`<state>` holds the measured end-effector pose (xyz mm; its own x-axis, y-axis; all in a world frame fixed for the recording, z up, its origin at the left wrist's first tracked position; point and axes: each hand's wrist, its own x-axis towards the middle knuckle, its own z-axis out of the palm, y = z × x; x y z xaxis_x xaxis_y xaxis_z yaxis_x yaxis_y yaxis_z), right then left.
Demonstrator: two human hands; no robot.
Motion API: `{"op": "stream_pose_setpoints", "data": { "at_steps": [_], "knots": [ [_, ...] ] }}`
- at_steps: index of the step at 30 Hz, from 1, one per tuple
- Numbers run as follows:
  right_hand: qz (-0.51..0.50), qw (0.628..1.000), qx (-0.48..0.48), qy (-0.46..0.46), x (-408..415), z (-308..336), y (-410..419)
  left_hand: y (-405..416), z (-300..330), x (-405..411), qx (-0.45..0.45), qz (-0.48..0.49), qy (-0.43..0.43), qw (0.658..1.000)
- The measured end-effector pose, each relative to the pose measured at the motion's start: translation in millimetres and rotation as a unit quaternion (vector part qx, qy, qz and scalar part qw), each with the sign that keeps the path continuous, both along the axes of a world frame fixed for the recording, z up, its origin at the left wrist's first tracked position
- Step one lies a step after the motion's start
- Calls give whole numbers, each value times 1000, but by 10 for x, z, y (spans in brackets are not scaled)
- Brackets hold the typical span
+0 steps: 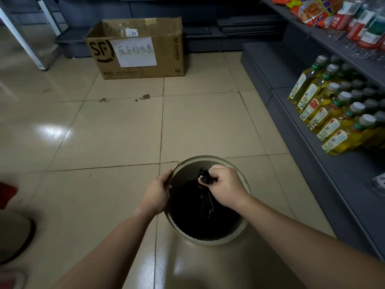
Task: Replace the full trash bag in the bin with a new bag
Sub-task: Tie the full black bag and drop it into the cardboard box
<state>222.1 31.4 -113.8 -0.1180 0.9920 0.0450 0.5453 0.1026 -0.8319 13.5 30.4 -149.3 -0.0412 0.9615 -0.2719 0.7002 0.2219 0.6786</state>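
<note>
A round beige bin [210,158] stands on the tiled floor just in front of me. Inside it sits a black trash bag [193,215] with its top gathered into a twisted neck. My right hand [226,185] is closed around that neck above the middle of the bin. My left hand [158,195] grips the bin's left rim, fingers curled over the edge. No other bag is in view.
An open cardboard box [137,49] with a handwritten paper label stands on the floor ahead. Grey shelves [291,113] with oil bottles [331,122] and snack packets run along the right. A dark round base [14,238] sits at the left edge.
</note>
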Motion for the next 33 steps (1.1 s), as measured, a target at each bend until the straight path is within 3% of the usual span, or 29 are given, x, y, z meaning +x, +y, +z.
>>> {"op": "stream_pose_setpoints", "data": {
  "at_steps": [9,15,23,33],
  "knots": [
    [5,998,56,28,39,596,92,22,83,-8,-47,14,-35,998],
    [-2,999,41,23,113,1259,139,-7,474,22,-139,38,-77,987],
    [-7,999,-4,41,60,2796,140,-18,2123,118,-137,100,-136,976],
    [-11,998,-37,44,-122,5301,284,-168,4911,97,-166,213,-242,932]
  ]
}}
